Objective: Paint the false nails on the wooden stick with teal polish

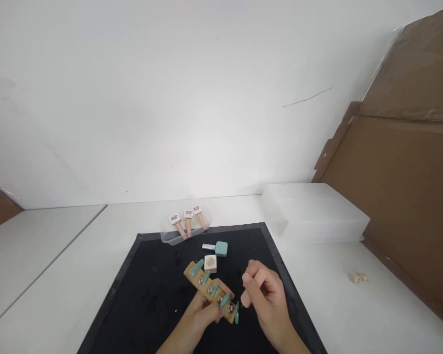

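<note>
Wooden strip (211, 291) was gripped from below by left hand (201, 314), tilted up over black mat (151, 295), so teal nail tips (226, 299) faced camera. Five tips were counted on strip; last one, at near end, hung off edge. Right hand (268, 295) was pinched narrow at that end, a thin tool apparently held; not clear. Three bottles (188, 223) were lying in clear tray (169, 239). One teal bottle (217, 248), one white cube (210, 263) were noted beyond strip. One clear box (313, 211) was on tabletop (354, 314).
</note>
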A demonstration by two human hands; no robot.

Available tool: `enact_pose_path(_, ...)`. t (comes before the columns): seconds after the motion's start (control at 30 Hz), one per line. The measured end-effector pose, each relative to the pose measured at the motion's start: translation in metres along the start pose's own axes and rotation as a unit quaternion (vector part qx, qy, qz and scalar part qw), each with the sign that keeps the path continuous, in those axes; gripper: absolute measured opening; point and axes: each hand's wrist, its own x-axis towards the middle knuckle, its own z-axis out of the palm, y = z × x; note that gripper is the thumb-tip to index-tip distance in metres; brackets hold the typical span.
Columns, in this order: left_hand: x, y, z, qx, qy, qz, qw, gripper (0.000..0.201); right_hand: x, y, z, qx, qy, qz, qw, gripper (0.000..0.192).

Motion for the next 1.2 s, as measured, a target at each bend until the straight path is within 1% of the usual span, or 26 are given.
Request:
enact_pose_path(0.13, 0.001, 0.003, 0.003, -0.001, 0.013, 0.002, 1.000, 0.013, 0.001, -0.004, 0.000, -0.021, -0.052, -0.015, 0.998, 0.038)
enact_pose_path(0.23, 0.000, 0.004, 0.005, -0.005, 0.012, 0.003, 1.000, 0.012, 0.003, -0.006, 0.000, -0.042, -0.062, -0.021, 0.997, 0.039)
enact_pose_path(0.33, -0.002, 0.004, 0.005, -0.005, 0.015, 0.002, 1.000, 0.014, 0.003, -0.005, 0.000, -0.046, -0.042, -0.014, 0.998, 0.038)
enact_pose_path(0.5, -0.001, 0.002, 0.002, 0.000, -0.005, 0.004, 1.000, 0.015, 0.002, -0.001, 0.000, -0.044, -0.013, -0.005, 0.999, 0.038)
enact_pose_path(0.83, 0.001, -0.006, -0.002, -0.011, 0.002, 0.007, 1.000, 0.018, 0.003, 0.002, 0.002, -0.052, 0.028, 0.030, 0.998, 0.038)
enact_pose_path(1.0, 0.005, -0.007, -0.005, -0.005, -0.025, -0.003, 1.000, 0.019, 0.002, 0.003, 0.000, -0.055, 0.047, 0.052, 0.996, 0.039)
enact_pose_path(1.2, 0.006, -0.009, -0.006, -0.001, -0.018, -0.006, 1.000, 0.021, 0.003, 0.004, -0.001, -0.065, 0.068, 0.038, 0.995, 0.037)
